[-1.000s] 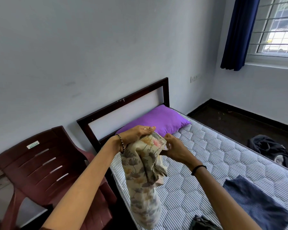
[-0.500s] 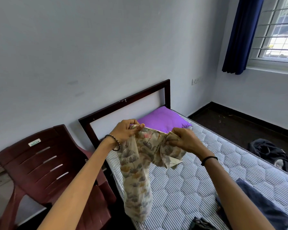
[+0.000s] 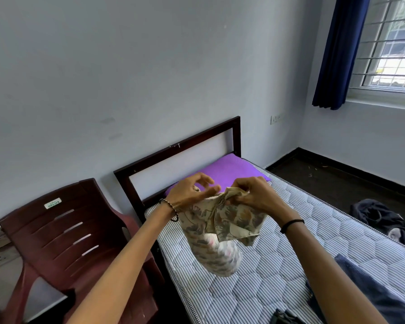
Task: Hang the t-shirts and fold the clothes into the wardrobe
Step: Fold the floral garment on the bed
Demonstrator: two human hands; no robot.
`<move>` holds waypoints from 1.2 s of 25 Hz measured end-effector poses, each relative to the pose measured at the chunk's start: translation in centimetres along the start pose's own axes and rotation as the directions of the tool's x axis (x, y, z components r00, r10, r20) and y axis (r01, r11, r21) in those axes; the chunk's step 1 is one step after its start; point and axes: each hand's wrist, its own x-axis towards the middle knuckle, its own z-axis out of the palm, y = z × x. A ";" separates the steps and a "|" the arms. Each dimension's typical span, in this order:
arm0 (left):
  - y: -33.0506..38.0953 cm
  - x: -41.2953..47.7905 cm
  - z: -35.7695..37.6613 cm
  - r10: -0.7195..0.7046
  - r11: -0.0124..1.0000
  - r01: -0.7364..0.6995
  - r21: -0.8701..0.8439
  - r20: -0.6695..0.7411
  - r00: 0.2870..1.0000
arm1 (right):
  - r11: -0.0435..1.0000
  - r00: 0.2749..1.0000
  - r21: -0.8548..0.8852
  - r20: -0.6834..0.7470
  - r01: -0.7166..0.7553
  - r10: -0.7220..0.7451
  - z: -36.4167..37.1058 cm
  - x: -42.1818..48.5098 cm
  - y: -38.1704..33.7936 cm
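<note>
A cream floral-print garment [image 3: 220,232] hangs in the air above the striped mattress [image 3: 278,265], bunched at the top. My right hand [image 3: 253,195] grips its upper edge with curled fingers. My left hand [image 3: 192,192] holds the cloth's top left part, thumb and lower fingers on it, the other fingers loosely spread. A dark blue garment [image 3: 369,288] lies on the mattress at the lower right, partly behind my right forearm. Another dark piece [image 3: 285,318] shows at the bottom edge.
A maroon plastic chair [image 3: 75,249] stands left of the bed. A purple pillow [image 3: 225,171] lies against the dark headboard [image 3: 180,148]. A dark heap of clothes [image 3: 381,218] sits on the floor right of the bed. A blue curtain [image 3: 337,52] hangs by the window.
My hands have come closer together and the garment is gathered up shorter, its lower end raised off the bed's edge. The view has tilted slightly upward and right.
</note>
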 end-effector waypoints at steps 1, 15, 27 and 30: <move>0.6 -0.3 0.2 0.012 0.990 -0.024 0.140 0.082 0.997 | 1.000 1.000 -0.011 0.006 0.021 -0.021 -0.1 0.2 -0.5; -1.4 0.1 2.5 0.022 0.923 0.012 0.385 -0.084 0.996 | 0.984 0.964 0.142 -0.227 -0.105 0.136 0.7 -2.8 0.7; -1.9 -1.6 3.5 0.274 0.900 -0.200 0.387 -0.145 0.951 | 0.443 0.699 0.653 0.189 -0.614 0.690 6.2 -4.8 2.8; -1.9 -2.2 3.7 0.316 0.849 -0.230 0.476 -0.108 0.943 | 0.324 0.672 0.716 0.267 -0.618 0.691 6.3 -5.3 3.2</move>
